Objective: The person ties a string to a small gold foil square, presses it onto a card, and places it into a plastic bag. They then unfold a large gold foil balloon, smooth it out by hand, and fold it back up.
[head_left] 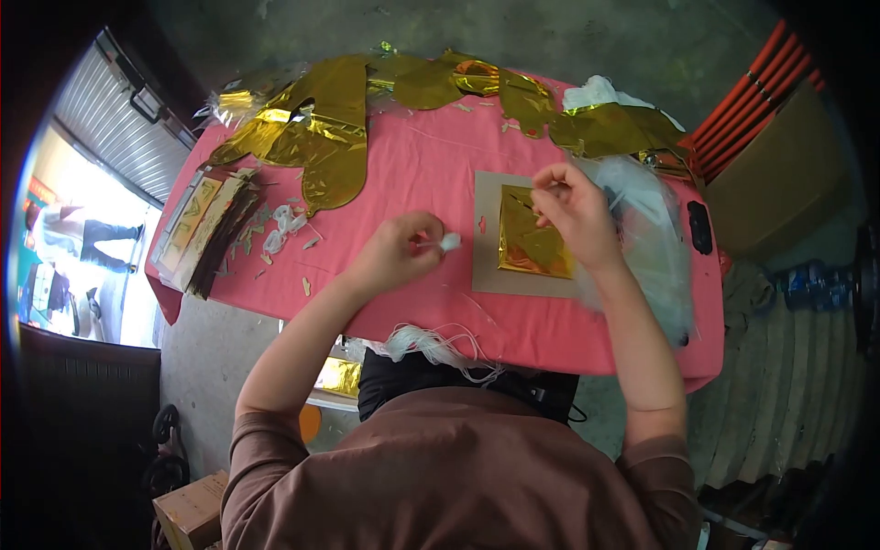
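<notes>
Cards (194,225), bundled in a thick stack, lie far to the left of the cardboard sheet (521,285). Between stack and sheet are paper scraps (307,287) and a loose knot of white string (282,229); if my left forearm brushed them, scraps could scatter or string could snag. Just left of the sheet, my left hand (401,253) has thumb and forefinger pinched on a small white piece (450,242). That grip looks slight, so the piece could slip out and be lost against the pink cloth (403,183). Below and left of the sheet, white strands (422,342) spill over the near edge, where my shirt might catch and tangle them.

On the sheet lies the gold foil (532,243), folded into a flat, shiny rectangle with creases and bright glints. My right hand (582,215) is above its right side, fingers curled in toward the thumb; I cannot tell whether they pinch anything. A careless fingertip could crease it. Right of the sheet, filmy plastic bags (646,247) bulge near my forearm, which could drag them across the foil.
</notes>
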